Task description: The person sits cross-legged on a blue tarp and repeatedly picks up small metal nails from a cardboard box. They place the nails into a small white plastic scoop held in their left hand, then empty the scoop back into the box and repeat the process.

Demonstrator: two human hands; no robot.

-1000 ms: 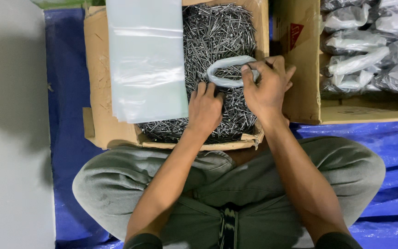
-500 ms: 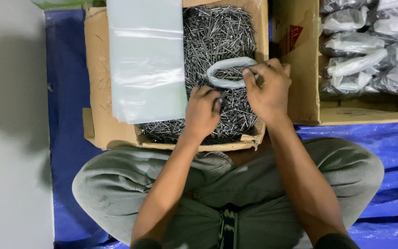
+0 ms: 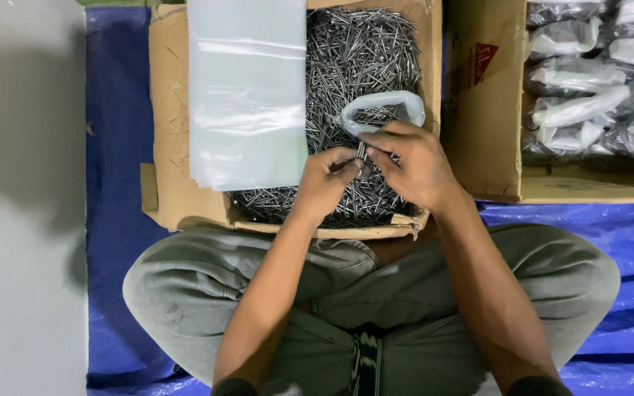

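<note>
In the head view, the person is sitting cross-legged on a blue tarp (image 3: 122,220), leaning over a cardboard box (image 3: 174,191) in the upper middle of the frame that is holding a heap of loose nails (image 3: 354,51). The left hand (image 3: 328,180) is curling just below the middle of the box, its fingers (image 3: 348,160) pressing together on what looks like a small bunch of nails; how many is too small to tell. The right hand (image 3: 412,161) is sitting just beside it on the right, fingers bent and holding the lower edge of a small clear bag (image 3: 383,110). That bag is lying directly above both hands, its open loop stretching left to right across the nail heap, touching the right hand and a little apart from the left. A stack of empty plastic bags (image 3: 247,88) is covering the box's left half. A second box (image 3: 486,103) at upper right is holding filled bags (image 3: 588,88).
</note>
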